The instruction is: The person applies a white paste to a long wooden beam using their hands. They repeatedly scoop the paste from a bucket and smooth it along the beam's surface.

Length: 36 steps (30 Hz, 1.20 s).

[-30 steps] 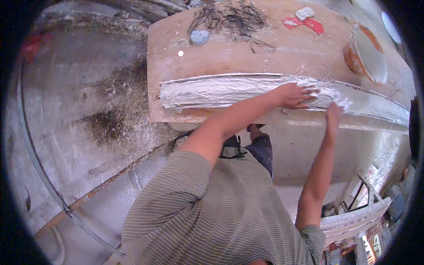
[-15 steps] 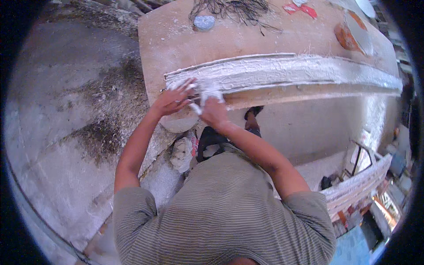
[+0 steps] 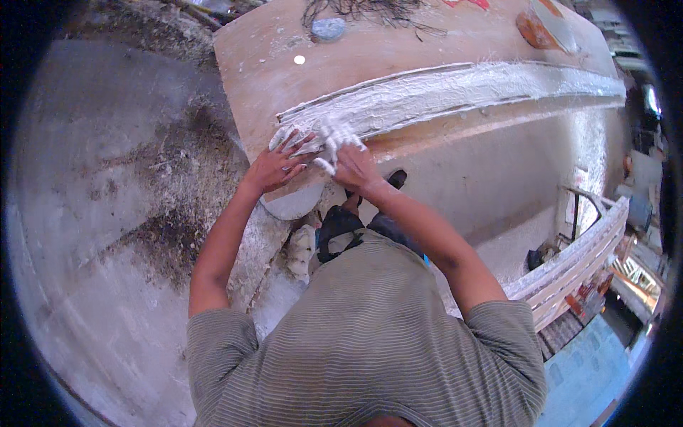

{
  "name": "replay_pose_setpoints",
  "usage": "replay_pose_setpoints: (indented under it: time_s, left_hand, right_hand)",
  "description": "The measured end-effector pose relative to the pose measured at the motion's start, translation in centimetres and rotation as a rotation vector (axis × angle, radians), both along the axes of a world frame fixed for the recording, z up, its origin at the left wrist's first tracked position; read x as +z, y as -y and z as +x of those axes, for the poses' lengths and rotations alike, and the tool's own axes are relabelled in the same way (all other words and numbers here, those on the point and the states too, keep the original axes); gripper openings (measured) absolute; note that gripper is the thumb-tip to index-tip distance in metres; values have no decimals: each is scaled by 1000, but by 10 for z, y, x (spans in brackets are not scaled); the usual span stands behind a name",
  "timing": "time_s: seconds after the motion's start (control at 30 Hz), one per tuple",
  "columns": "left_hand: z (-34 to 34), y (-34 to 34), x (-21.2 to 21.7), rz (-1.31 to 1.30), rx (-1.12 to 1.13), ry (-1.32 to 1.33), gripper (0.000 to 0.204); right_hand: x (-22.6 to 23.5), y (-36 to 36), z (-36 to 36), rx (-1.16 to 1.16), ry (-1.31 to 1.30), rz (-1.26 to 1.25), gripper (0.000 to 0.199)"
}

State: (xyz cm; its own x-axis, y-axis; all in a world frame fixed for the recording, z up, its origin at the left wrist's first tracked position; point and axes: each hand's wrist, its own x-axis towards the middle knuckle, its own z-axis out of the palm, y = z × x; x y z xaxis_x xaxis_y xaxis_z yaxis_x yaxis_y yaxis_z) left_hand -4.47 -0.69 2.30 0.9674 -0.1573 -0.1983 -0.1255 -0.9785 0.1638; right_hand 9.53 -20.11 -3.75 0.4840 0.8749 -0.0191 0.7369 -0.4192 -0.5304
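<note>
The long white plaster strip [image 3: 455, 92] lies on my bench [image 3: 263, 64], its long axis running from about eight o'clock near my hands up to two o'clock at the far right end. Both hands work at its near, left end. My left hand [image 3: 279, 165] lies flat with fingers spread, tips on the strip's end, which sits at twelve o'clock from it. My right hand [image 3: 350, 162], caked in white plaster, has its fingers fanned open and presses on the strip just beside the left; the rest of the strip stretches away at two o'clock from it, so the right hand is nearer the long run. I count one strip, one bench and two hands. Farther up the bench lie one grey disc [image 3: 328, 28] and one tangle of dark fibres [image 3: 370, 8].
</note>
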Motion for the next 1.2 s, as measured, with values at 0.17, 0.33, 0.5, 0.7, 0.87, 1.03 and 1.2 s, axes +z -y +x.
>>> replay_pose_setpoints:
  time_s: [0.17,0.33,0.5,0.7,0.87,1.03,1.2]
  left_hand:
    - [31,12,-11,-128,7,-94,44]
    - [128,44,-49,-33,-238,161,44]
    - [193,73,-54,-56,-191,160,47]
    - [144,47,-48,-207,-143,170,56]
    - [73,21,-18,-212,-21,-61,57]
    - [35,2,-1,-238,138,-5,60]
    - [35,-10,10,-264,184,-35,61]
  right_hand:
    - [67,22,36,-265,-376,-225,62]
    - [0,85,100,-528,133,138,53]
    - [11,102,132,-434,430,-42,37]
    - [10,76,107,-281,325,-434,50]
    - [-9,22,14,-337,6,-179,77]
    - [29,-5,16,-138,167,49,71]
    - [74,3,66,-268,-200,-406,67]
